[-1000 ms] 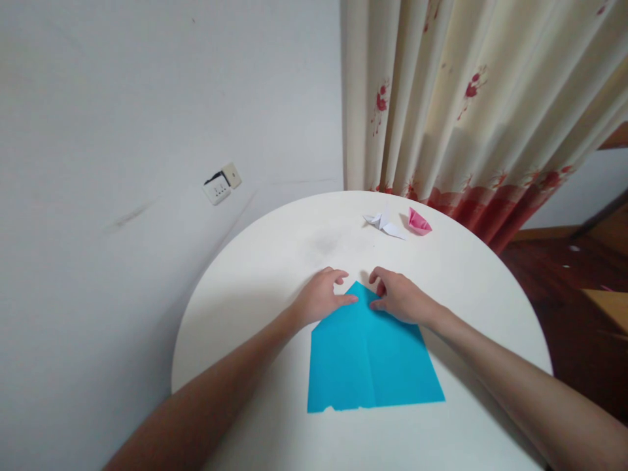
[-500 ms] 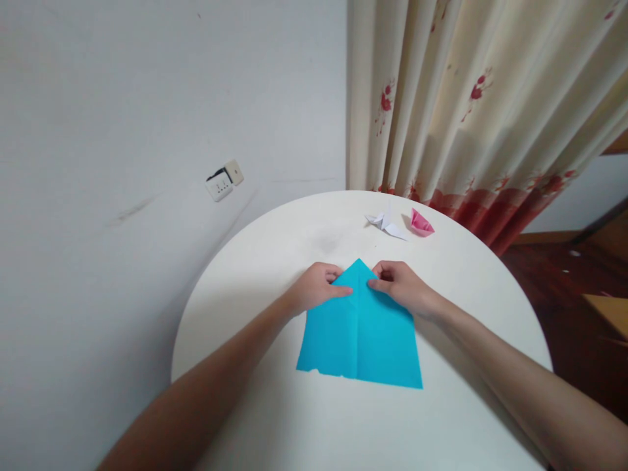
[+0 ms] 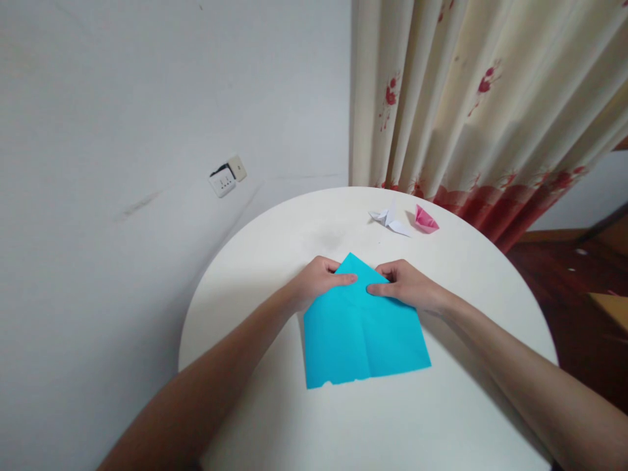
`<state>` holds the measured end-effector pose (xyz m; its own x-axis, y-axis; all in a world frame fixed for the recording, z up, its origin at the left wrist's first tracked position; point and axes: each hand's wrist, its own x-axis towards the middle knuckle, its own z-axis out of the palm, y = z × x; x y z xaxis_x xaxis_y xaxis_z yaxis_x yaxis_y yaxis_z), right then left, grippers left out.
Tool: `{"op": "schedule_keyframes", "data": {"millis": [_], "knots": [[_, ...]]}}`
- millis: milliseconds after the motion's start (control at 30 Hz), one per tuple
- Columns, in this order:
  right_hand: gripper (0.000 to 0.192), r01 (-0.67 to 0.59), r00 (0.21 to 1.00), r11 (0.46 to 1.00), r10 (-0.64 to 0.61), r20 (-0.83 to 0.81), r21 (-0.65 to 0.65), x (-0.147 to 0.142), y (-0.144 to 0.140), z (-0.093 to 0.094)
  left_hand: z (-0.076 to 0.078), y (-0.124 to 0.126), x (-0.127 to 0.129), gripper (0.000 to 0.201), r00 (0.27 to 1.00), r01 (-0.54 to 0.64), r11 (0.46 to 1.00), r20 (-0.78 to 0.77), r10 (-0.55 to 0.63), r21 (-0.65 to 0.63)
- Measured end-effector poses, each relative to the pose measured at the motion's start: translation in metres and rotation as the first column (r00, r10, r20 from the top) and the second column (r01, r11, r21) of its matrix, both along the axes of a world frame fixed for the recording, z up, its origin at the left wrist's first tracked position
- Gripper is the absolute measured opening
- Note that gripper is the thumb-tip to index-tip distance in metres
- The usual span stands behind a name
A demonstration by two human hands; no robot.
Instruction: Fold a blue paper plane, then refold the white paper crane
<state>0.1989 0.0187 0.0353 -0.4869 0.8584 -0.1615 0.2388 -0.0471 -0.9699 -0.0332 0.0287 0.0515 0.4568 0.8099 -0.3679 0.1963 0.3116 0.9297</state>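
Observation:
A sheet of blue paper is held between my hands over the white table. Its far end comes to a point, a crease runs down its middle, and the near edge is ragged with small nicks. My left hand pinches the left slanted edge, thumb on top and fingers underneath, hidden by the paper. On the right slanted edge my right hand is closed the same way, its thumb lying on the upper face. The two thumb tips are a small gap apart near the pointed end.
Toward the back of the round white table lie a white folded-paper crane and a pink folded-paper boat. A wall with a socket stands at the left. Patterned curtains hang behind the table.
The blue paper has turned a little, its point shifting left and its near right corner rising. Both hands keep hold of it. The whole view has shifted slightly.

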Motion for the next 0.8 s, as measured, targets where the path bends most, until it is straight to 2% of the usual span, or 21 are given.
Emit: {"op": "schedule_keyframes", "data": {"millis": [167, 267, 367, 500, 633, 700, 800], "knots": [[0.031, 0.041, 0.999, 0.998, -0.04, 0.032, -0.038, 0.008, 0.003, 0.003, 0.001, 0.0, 0.002, 0.05, 0.992, -0.118, 0.993, 0.036, 0.118, -0.009], [0.033, 0.152, 0.987, 0.988, -0.151, 0.047, 0.0, 0.013, 0.009, 0.005, -0.002, 0.002, 0.003, 0.052, 0.975, -0.206, 0.978, 0.087, 0.205, 0.007], [0.032, 0.232, 0.97, 0.971, -0.235, 0.059, 0.053, 0.019, 0.016, 0.003, -0.006, 0.004, 0.003, 0.05, 0.976, -0.211, 0.975, 0.076, 0.206, 0.071], [0.03, 0.196, 0.975, 0.978, -0.202, 0.091, 0.077, 0.027, 0.022, 0.001, -0.013, 0.007, 0.004, 0.045, 0.988, -0.153, 0.975, 0.016, 0.153, 0.161], [0.029, -0.001, 0.989, 0.998, -0.009, 0.145, 0.067, 0.029, 0.019, 0.004, -0.017, 0.012, 0.001, 0.048, 0.994, -0.104, 0.978, -0.012, 0.108, 0.183], [0.029, -0.048, 0.988, 0.988, 0.025, 0.152, 0.15, 0.025, 0.016, 0.006, -0.015, 0.013, -0.001, 0.046, 0.999, 0.002, 0.985, -0.033, 0.004, 0.175], [0.03, 0.045, 0.995, 0.942, -0.071, 0.067, 0.332, 0.012, 0.01, 0.006, -0.008, 0.011, -0.005, 0.041, 0.967, 0.248, 0.957, -0.089, -0.237, 0.147]]}}
